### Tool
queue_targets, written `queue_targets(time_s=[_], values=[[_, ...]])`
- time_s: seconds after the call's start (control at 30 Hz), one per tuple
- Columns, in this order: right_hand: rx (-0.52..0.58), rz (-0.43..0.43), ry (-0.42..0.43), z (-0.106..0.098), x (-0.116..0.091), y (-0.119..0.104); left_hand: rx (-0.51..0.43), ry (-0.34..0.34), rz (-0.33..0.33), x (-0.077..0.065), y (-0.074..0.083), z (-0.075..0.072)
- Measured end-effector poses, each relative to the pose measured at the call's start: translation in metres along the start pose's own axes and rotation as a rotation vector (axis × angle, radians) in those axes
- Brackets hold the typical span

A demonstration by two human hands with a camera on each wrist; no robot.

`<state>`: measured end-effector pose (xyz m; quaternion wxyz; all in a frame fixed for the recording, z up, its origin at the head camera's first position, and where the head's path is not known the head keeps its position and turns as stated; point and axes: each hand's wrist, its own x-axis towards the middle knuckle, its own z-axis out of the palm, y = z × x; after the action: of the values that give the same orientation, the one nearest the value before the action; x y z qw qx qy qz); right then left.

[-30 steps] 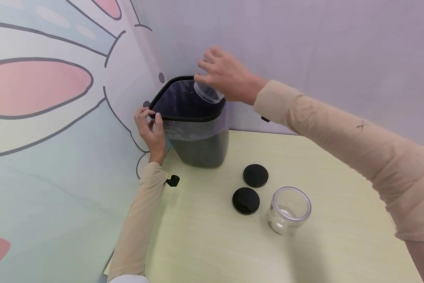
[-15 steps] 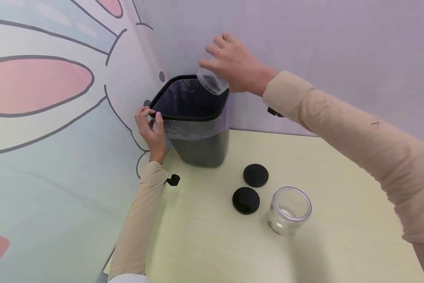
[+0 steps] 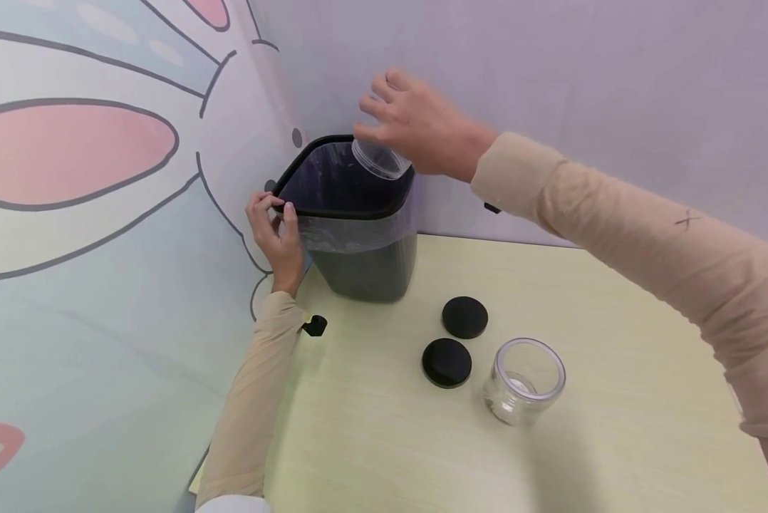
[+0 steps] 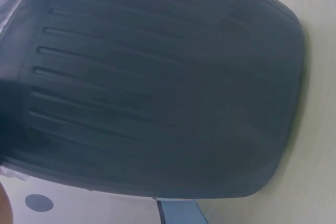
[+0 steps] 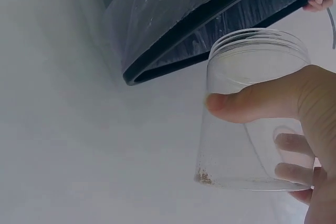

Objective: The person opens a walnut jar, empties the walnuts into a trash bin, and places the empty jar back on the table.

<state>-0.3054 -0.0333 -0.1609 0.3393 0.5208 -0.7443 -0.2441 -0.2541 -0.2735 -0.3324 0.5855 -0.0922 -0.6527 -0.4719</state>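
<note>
My right hand [image 3: 416, 125] holds a clear screw-top jar [image 3: 380, 161] over the bin's far right side, its threaded mouth facing down and in toward the opening. In the right wrist view the thumb lies across the jar's near wall, with fingertips showing through from behind. A small patch of brown crumbs [image 5: 203, 177] clings inside near its base. At the near left corner, my left hand [image 3: 278, 239] grips the black rim of a dark trash bin [image 3: 371, 267] lined with a clear bag [image 3: 352, 236]. The left wrist view is mostly filled by the bin's ribbed side.
Two round black lids [image 3: 465, 317] lie on the pale wood table [image 3: 371, 427], right of the bin. Beside them stands another clear jar [image 3: 507, 407], upright and without a lid. A cartoon-printed wall [image 3: 102, 235] and a pale back wall [image 3: 583, 107] meet behind the bin.
The right hand lifted the jar up and to the right, then lowered it back toward the bin's opening. The left hand stays on the rim; lids and standing jar have not moved.
</note>
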Motion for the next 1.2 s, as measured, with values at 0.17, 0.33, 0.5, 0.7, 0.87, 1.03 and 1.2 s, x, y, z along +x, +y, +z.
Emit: queue_targets(time_s=[0.17,0.33,0.5,0.7,0.87,1.03,1.2], values=[[-0.011,-0.055,0.0,0.005,-0.001,-0.007,-0.004,0.001,-0.003,-0.001,-0.001,0.002],[0.017,-0.04,-0.026,0.007,-0.004,-0.009,-0.011,-0.001,-0.015,-0.003,-0.002,0.004],[0.089,0.02,-0.022,0.004,-0.01,-0.003,-0.004,0.007,-0.002,-0.003,-0.001,0.009],[0.152,0.095,-0.053,-0.005,-0.02,0.003,0.011,0.024,0.02,-0.002,-0.002,0.013],[0.21,0.137,-0.022,-0.008,-0.029,0.006,0.008,0.021,0.023,0.0,-0.004,0.013],[0.235,0.177,0.02,-0.01,-0.039,0.009,0.006,0.004,0.026,0.002,-0.004,0.013],[0.267,0.201,0.046,-0.012,-0.045,0.009,0.007,0.037,0.027,0.003,-0.006,0.012]])
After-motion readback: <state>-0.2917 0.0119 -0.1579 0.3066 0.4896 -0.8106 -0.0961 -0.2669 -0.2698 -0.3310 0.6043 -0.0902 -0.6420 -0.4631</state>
